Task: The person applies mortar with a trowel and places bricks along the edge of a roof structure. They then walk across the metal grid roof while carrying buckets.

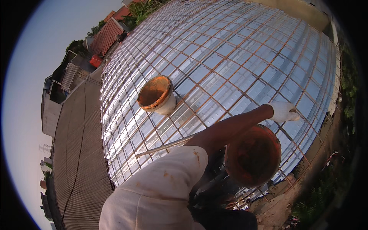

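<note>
One bare forearm in a white, rust-stained short sleeve [161,188] reaches from the lower middle toward the right. I take it for my left arm. My left hand [283,111] wears a white glove and rests on the rusty rebar mesh [230,50]. Its grip is too small to make out. Just below the forearm sits a round bucket [253,155] with a rust-orange inside. What holds or carries it is hidden. A second bucket [155,95], white outside and orange inside, stands on the mesh farther off. My right hand is out of the picture.
The mesh lies over shiny corrugated metal decking [214,80] that fills most of the view. A pale metal bar [165,147] lies across it near my sleeve. A brown corrugated roof [78,153] adjoins on the left. Bare ground and plants [306,199] lie below the right edge.
</note>
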